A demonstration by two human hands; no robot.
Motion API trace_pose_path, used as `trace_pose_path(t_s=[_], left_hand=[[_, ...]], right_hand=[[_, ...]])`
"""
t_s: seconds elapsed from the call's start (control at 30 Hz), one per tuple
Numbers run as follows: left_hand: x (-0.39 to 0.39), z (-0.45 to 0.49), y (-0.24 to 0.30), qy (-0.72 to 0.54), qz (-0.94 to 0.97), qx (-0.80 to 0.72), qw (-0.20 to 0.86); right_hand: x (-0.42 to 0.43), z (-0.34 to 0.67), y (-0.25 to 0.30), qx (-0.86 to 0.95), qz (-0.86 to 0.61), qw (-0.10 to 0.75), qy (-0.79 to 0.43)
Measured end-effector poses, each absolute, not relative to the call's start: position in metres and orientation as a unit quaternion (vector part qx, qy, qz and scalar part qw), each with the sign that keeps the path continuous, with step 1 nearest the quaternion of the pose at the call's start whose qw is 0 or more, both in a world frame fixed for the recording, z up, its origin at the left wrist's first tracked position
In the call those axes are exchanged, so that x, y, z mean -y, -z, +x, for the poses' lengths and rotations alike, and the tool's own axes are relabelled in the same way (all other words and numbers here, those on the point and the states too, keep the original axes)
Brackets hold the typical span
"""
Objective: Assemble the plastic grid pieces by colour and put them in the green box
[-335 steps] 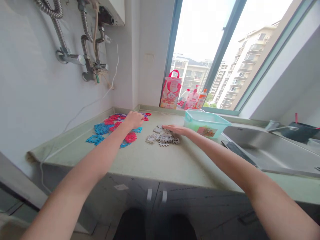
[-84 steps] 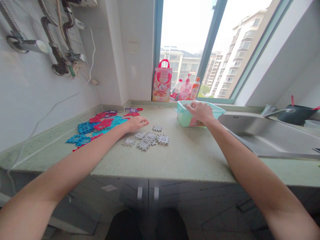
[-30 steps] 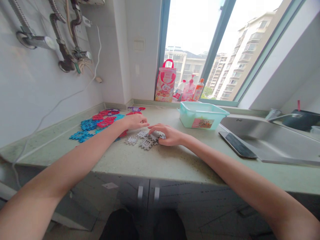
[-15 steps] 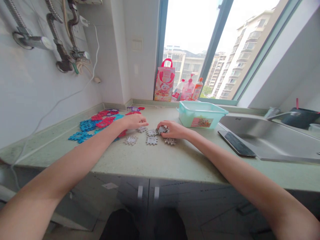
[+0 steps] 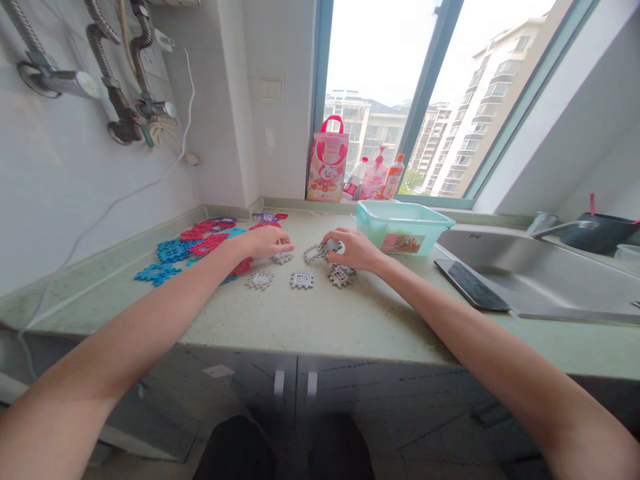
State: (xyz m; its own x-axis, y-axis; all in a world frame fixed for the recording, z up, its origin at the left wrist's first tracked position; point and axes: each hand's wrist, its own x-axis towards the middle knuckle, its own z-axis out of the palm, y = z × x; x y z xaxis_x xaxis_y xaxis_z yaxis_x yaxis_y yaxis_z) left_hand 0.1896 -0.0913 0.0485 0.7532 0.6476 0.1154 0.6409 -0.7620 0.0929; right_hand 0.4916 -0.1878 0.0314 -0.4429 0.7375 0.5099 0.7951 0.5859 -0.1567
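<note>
My right hand (image 5: 354, 249) is closed on a grey toothed building piece (image 5: 332, 248), gripped between thumb and fingers. Against its left side another grey piece (image 5: 313, 253) stands tilted; I cannot tell whether the two are joined. Below this hand, grey pieces (image 5: 340, 275) overlap on the counter. My left hand (image 5: 270, 241) is palm down with fingers stretched out, close over a grey piece (image 5: 283, 258) it partly hides. Two more grey pieces lie flat in front, a round toothed one (image 5: 261, 279) and a square one with a window grid (image 5: 302, 281).
Blue pieces (image 5: 173, 251) and red pieces (image 5: 209, 244) are heaped at the left, partly behind my left forearm. A mint plastic box (image 5: 406, 230) stands at the right, with a phone (image 5: 471, 285) beside the sink (image 5: 545, 280). Bottles (image 5: 374, 179) line the window.
My right hand has shifted slightly right and up with the grey piece. The piece at its left has moved away from the square one and tilted. My left hand stays nearly still.
</note>
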Motion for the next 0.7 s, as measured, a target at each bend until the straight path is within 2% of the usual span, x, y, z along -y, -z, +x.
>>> trace_pose_path(t_s=[0.17,0.33,0.43,0.53,0.7], left_hand=[[0.094,0.192,-0.047,-0.082,0.941,-0.328,0.018],[0.105,0.205,-0.042,-0.144,0.966,-0.212,0.04],[0.11,0.212,-0.04,-0.125,0.966,-0.216,0.063],[0.112,0.212,-0.04,-0.115,0.963,-0.235,0.072],[0.11,0.208,-0.039,-0.116,0.965,-0.225,0.074]], right_hand=[[0.192,0.488,-0.036,0.863,-0.428,0.243,0.112],[0.191,0.487,-0.035,0.872,-0.415,0.23,0.124],[0.188,0.49,-0.033,0.873,-0.414,0.229,0.121],[0.186,0.495,-0.033,0.866,-0.42,0.248,0.11],[0.185,0.491,-0.032,0.83,-0.443,0.332,0.068]])
